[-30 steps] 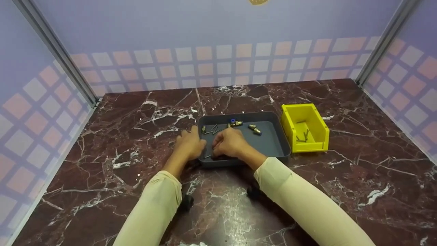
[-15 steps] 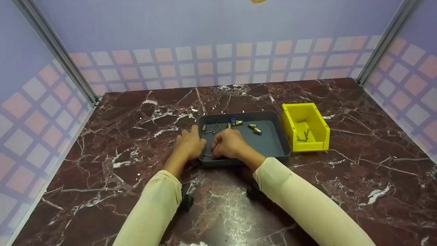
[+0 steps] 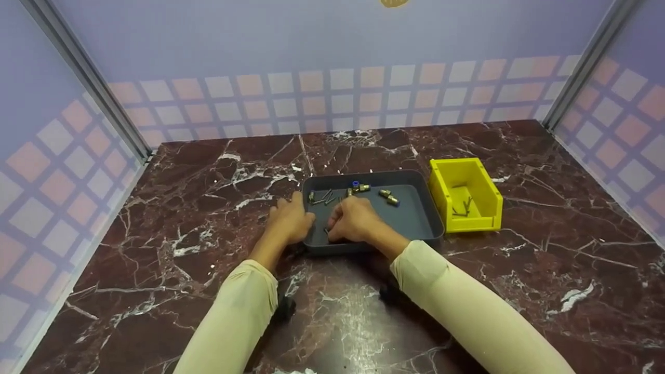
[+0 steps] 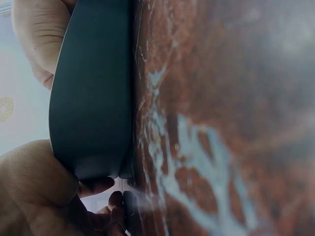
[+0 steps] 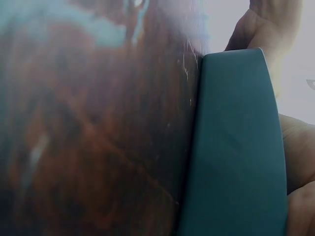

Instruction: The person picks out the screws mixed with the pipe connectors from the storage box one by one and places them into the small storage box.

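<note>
A dark grey tray (image 3: pixel 413 215) lies on the table. My left hand (image 3: pixel 289 221) holds its left edge, the thumb by the rim; in the left wrist view that hand (image 4: pixel 34 182) sits against the tray's corner. My right hand (image 3: pixel 356 221) is inside the tray near the front, pinching a small screw (image 3: pixel 327 230) that shows partly at the fingertips. Several thin screws (image 3: pixel 323 198) lie at the tray's back left. Brass pneumatic fittings with blue ends (image 3: pixel 389 197) lie further right. The tray wall (image 5: pixel 236 147) hides the right fingertips in the right wrist view.
Right of the tray stands a yellow bin (image 3: pixel 470 223) with a few screws (image 3: pixel 462 208) inside. The table (image 3: pixel 208 218) has a dark red marble pattern. Patterned panels (image 3: pixel 337 98) close off the back and both sides.
The screw that lay by the tray's front left is now between my right fingertips. The right hand has shifted slightly right. My left hand stays at the tray's edge.
</note>
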Tool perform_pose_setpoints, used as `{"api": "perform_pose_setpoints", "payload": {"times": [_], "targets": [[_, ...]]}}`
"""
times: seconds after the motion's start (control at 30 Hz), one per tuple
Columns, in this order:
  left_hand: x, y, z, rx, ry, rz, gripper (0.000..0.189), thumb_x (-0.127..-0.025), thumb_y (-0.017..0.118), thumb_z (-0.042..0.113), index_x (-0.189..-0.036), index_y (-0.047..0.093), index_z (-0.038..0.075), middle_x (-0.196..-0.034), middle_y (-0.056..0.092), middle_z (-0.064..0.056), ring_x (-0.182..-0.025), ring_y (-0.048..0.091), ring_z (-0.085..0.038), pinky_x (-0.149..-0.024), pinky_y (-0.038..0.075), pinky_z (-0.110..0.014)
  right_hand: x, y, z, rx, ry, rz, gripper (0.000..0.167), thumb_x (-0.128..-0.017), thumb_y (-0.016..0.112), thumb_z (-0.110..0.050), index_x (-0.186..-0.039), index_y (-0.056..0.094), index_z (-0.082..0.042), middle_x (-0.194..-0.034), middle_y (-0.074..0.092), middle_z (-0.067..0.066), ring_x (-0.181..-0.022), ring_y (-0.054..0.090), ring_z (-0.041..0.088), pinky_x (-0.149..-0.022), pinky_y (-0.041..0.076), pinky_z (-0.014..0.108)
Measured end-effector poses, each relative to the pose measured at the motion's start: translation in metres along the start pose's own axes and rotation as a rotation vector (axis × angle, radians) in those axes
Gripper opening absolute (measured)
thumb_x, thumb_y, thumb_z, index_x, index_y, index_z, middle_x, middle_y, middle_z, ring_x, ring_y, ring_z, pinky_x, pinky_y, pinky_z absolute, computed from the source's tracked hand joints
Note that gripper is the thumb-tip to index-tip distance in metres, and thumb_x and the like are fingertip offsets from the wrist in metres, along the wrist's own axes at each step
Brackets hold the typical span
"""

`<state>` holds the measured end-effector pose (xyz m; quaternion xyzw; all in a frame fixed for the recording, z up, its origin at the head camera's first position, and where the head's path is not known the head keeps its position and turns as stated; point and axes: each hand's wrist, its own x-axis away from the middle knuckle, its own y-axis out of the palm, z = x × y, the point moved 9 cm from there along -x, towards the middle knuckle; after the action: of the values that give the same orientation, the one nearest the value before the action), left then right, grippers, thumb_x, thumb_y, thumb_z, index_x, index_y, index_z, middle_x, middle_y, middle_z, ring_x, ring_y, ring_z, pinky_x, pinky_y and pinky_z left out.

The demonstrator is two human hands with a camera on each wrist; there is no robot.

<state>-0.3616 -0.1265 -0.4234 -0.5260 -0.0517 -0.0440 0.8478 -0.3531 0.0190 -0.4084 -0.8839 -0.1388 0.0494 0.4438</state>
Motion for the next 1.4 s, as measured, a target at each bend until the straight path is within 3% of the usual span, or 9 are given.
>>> {"api": "perform_pose_setpoints", "payload": {"times": [0.43, 0.8, 1.0, 1.23, 1.4], "targets": [[-0.001, 0.002, 0.000, -0.011, -0.009, -0.008, 0.063, -0.099, 0.054, 0.031, -0.153, 0.033, 0.007, -0.144, 0.042, -0.034, -0.132, 0.044, -0.051, -0.110, 0.039, -0.059, 0.002, -0.006, 0.003, 0.047, -0.012, 0.016, 0.007, -0.069, 0.084, -0.016, -0.069, 0.078, -0.019, -0.072, 0.075, -0.004, -0.072, 0.065, 0.016, -0.075, 0.056, 0.033], [-0.001, 0.002, 0.001, -0.001, 0.000, -0.001, 0.061, -0.098, 0.055, 0.030, -0.151, 0.035, 0.007, -0.142, 0.044, -0.033, -0.131, 0.045, -0.051, -0.110, 0.038, -0.058, 0.004, -0.013, 0.009, 0.023, 0.014, 0.037, 0.005, -0.067, 0.082, -0.017, -0.070, 0.078, -0.017, -0.071, 0.073, -0.007, -0.071, 0.062, 0.014, -0.072, 0.055, 0.030], [-0.002, 0.001, 0.001, 0.006, -0.003, -0.012, 0.061, -0.099, 0.054, 0.030, -0.152, 0.034, 0.008, -0.143, 0.042, -0.033, -0.132, 0.044, -0.050, -0.111, 0.038, -0.059, 0.005, -0.017, 0.014, -0.059, 0.041, 0.005, 0.004, -0.070, 0.082, -0.017, -0.072, 0.079, -0.017, -0.070, 0.071, -0.008, -0.072, 0.061, 0.014, -0.072, 0.053, 0.028], [-0.003, 0.003, -0.001, -0.009, -0.001, -0.021, 0.064, -0.099, 0.053, 0.031, -0.154, 0.032, 0.007, -0.145, 0.041, -0.033, -0.132, 0.043, -0.052, -0.112, 0.037, -0.059, 0.011, -0.027, 0.031, -0.193, 0.088, -0.042, 0.005, -0.073, 0.079, -0.013, -0.078, 0.078, -0.012, -0.064, 0.069, -0.006, -0.060, 0.063, 0.006, -0.060, 0.050, 0.021], [-0.002, 0.003, -0.002, -0.015, -0.008, -0.025, 0.065, -0.100, 0.053, 0.032, -0.156, 0.029, 0.007, -0.148, 0.038, -0.034, -0.135, 0.041, -0.053, -0.114, 0.035, -0.058, 0.018, -0.043, 0.046, -0.340, 0.136, -0.075, 0.012, -0.075, 0.077, -0.005, -0.087, 0.076, -0.005, -0.081, 0.074, 0.004, -0.063, 0.071, 0.008, -0.063, 0.058, 0.022]]}}
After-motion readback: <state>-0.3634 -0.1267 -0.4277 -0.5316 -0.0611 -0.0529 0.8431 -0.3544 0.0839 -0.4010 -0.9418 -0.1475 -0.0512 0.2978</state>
